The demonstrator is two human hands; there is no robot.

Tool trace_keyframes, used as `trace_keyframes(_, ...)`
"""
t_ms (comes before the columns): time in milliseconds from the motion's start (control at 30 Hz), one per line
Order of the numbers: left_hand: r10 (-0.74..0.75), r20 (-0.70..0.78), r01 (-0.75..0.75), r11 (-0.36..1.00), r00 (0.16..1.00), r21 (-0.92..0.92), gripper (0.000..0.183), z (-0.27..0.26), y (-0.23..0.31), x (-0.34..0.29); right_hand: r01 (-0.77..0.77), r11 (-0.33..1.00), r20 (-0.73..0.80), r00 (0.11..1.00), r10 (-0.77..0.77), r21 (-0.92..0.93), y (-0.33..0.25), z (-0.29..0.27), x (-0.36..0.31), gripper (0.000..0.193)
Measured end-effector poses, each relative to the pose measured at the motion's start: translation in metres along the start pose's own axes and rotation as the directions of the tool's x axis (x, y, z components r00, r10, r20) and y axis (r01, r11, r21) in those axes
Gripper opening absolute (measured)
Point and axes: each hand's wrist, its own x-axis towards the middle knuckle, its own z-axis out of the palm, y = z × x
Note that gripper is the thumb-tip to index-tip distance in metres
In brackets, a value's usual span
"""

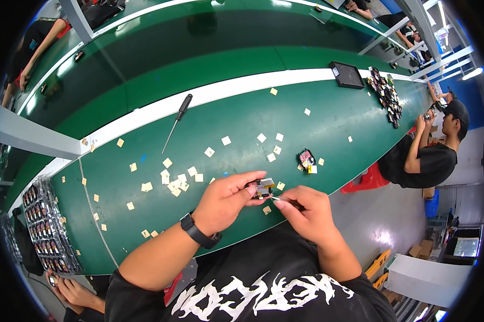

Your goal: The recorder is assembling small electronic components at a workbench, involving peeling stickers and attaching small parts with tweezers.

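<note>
In front of my chest, my left hand (226, 198) grips a small open electronic device (262, 188) by its edge. A dark casing, a grey part and yellow tape show on the device. My right hand (309, 212) pinches a slim tweezers-like tool (285, 200), dark along the body with a pale metal tip. That tip meets the device's lower right edge; whether it touches a part inside is too small to tell. Just beyond my hands a second open device (307, 161) lies on the green table (242, 118), its reddish inside and some yellow tape showing.
Many small cream-coloured squares (175, 185) are scattered over the table. A black screwdriver (183, 107) lies near the far edge. Far right are a black tray (347, 75) and a heap of devices (386, 96); filled clear trays (46, 231) stand left. A co-worker (430, 145) sits right.
</note>
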Motion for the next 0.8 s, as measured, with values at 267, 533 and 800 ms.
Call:
trace_keyframes(267,0.143,0.031,-0.146,0.959,0.989,0.244,0.037,-0.003,-0.011,0.0,0.064,0.997,-0.107,0.992,-0.06,0.031,-0.005,0.006,0.024,0.025)
trace_keyframes(533,0.05,-0.083,-0.028,0.969,0.995,0.245,0.031,0.003,-0.006,0.001,-0.226,0.958,0.01,0.974,0.228,0.178,-0.005,0.014,0.018,0.012)
trace_keyframes(800,0.107,-0.103,-0.086,0.978,0.989,0.19,0.022,0.002,-0.011,0.003,-0.279,0.894,-0.032,0.951,0.309,0.351,-0.014,0.028,0.013,0.009)
